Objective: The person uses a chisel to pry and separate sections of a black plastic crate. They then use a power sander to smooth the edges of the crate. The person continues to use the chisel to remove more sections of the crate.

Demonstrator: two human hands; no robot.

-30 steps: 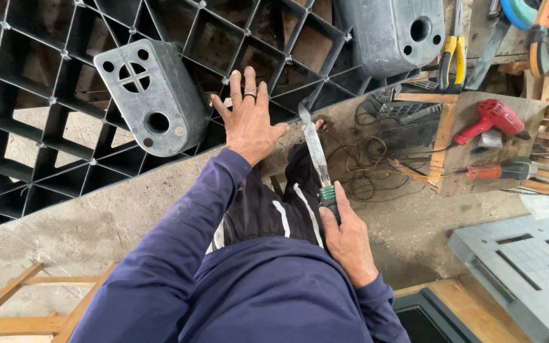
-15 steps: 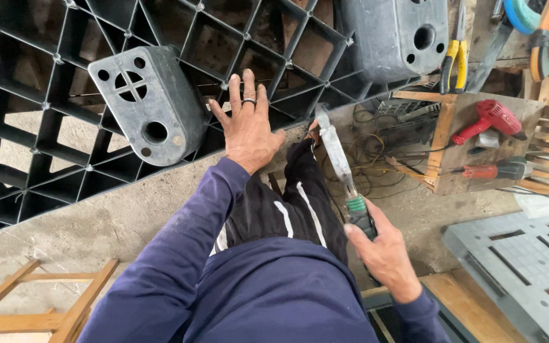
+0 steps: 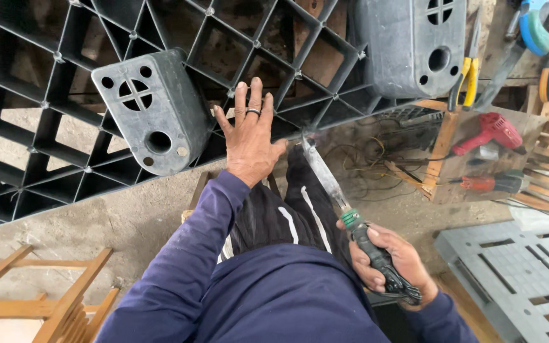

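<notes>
My left hand (image 3: 253, 134), a ring on one finger, lies flat with fingers spread on the edge of a black plastic grid pallet (image 3: 52, 133) standing on its side. My right hand (image 3: 394, 262) grips the black handle of a long flat-bladed tool (image 3: 326, 179). The blade's tip rests against the pallet's lower edge, just right of my left thumb, where a little smoke rises. A grey block-shaped pallet foot (image 3: 154, 112) sticks out left of my left hand. Another foot (image 3: 414, 44) stands at the upper right. My knees in dark striped trousers (image 3: 287, 219) are below.
Coiled wires (image 3: 376, 168) lie on the concrete floor. A red power drill (image 3: 490, 134) and a red-handled tool (image 3: 487, 183) rest on a wooden board at right. Yellow pliers (image 3: 465, 76) hang above. A grey plastic pallet (image 3: 519, 273) lies bottom right, a wooden frame (image 3: 39, 298) bottom left.
My right hand has drawn back and down toward me with the bladed tool, its tip staying at the pallet edge. My left hand has stayed pressed on the pallet.
</notes>
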